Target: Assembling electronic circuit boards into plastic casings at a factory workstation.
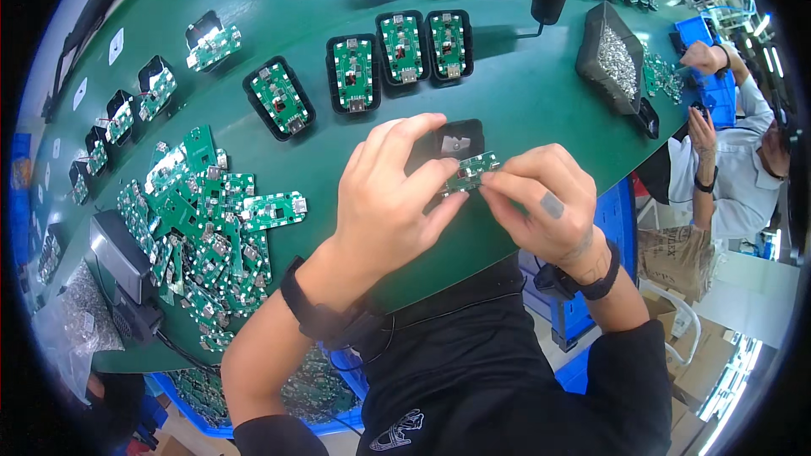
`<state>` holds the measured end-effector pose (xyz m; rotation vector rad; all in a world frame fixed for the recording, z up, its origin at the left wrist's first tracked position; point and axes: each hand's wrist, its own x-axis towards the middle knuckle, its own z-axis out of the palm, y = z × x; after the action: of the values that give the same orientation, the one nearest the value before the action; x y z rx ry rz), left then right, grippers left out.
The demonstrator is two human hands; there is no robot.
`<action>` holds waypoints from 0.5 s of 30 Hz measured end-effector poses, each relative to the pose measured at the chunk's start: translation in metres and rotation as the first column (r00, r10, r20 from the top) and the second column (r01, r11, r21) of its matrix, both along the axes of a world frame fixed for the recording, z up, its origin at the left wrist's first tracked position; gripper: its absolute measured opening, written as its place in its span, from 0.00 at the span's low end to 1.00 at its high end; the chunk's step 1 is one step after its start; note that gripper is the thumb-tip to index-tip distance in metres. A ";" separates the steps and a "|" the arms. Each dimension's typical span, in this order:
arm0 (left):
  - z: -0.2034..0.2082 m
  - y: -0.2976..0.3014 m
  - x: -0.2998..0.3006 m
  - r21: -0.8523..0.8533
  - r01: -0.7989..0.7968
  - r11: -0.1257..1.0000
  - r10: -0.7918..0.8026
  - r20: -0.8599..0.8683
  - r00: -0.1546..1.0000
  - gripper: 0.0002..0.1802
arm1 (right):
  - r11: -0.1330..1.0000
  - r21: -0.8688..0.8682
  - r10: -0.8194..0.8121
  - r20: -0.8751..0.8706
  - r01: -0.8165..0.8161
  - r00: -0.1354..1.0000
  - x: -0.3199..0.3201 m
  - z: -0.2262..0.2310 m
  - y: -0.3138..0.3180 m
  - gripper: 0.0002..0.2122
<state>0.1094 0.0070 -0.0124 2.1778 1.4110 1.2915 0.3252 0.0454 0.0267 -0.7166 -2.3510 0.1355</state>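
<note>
My left hand [393, 198] and my right hand [541, 203] together pinch a small green circuit board [473, 169] just above the green conveyor belt [279, 0]. Right behind the board lies an empty black plastic case [460, 139] with a metal tab inside. Both wrists wear black bands. A pile of loose green circuit boards [207, 228] lies to the left of my left hand.
Several black cases with green boards fitted [404, 49] stand in a row across the belt, more further back and left. A black bin of small metal parts [615, 59] sits at right. Another person [726, 152] works at right. A grey box [118, 257] stands at left.
</note>
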 end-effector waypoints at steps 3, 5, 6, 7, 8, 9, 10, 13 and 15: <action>0.000 0.001 0.000 -0.007 0.001 1.000 -0.001 0.005 1.000 0.20 | 1.000 0.000 0.021 0.023 -0.021 1.000 0.000 0.001 0.001 0.14; 0.000 0.001 0.000 -0.009 0.000 1.000 0.000 0.008 1.000 0.20 | 1.000 -0.015 0.012 0.030 -0.012 0.999 -0.001 0.003 0.001 0.14; 0.000 0.001 0.000 -0.008 0.001 1.000 -0.001 0.007 1.000 0.20 | 1.000 -0.020 -0.011 0.053 0.012 0.999 -0.002 0.004 0.001 0.12; 0.000 0.000 0.000 -0.009 0.001 1.000 -0.001 0.008 1.000 0.20 | 0.999 -0.024 -0.035 0.076 0.037 0.997 -0.002 0.005 0.001 0.11; 0.000 0.000 0.000 -0.012 0.000 1.000 0.000 0.007 1.000 0.20 | 0.999 -0.025 -0.034 0.077 0.036 0.996 -0.002 0.004 0.000 0.11; 0.000 0.000 0.000 -0.012 -0.001 1.000 0.001 0.007 1.000 0.20 | 0.998 -0.036 -0.046 0.093 0.050 0.995 0.000 0.003 0.000 0.11; -0.001 0.001 0.000 -0.010 -0.001 1.000 0.001 0.008 1.000 0.20 | 0.997 -0.047 -0.058 0.109 0.063 0.992 0.002 0.002 -0.001 0.10; -0.001 0.002 0.001 -0.012 0.005 1.000 -0.005 0.016 1.000 0.20 | 0.995 -0.070 -0.070 0.091 0.077 0.993 0.000 -0.002 -0.002 0.09; -0.001 0.002 0.003 -0.016 0.004 1.000 -0.004 0.015 1.000 0.20 | 0.991 -0.105 -0.073 0.084 0.081 0.994 0.001 -0.004 -0.003 0.09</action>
<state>0.1122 0.0086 -0.0139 2.1557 1.4059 1.2881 0.3261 0.0429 0.0224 -0.8793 -2.4023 0.2059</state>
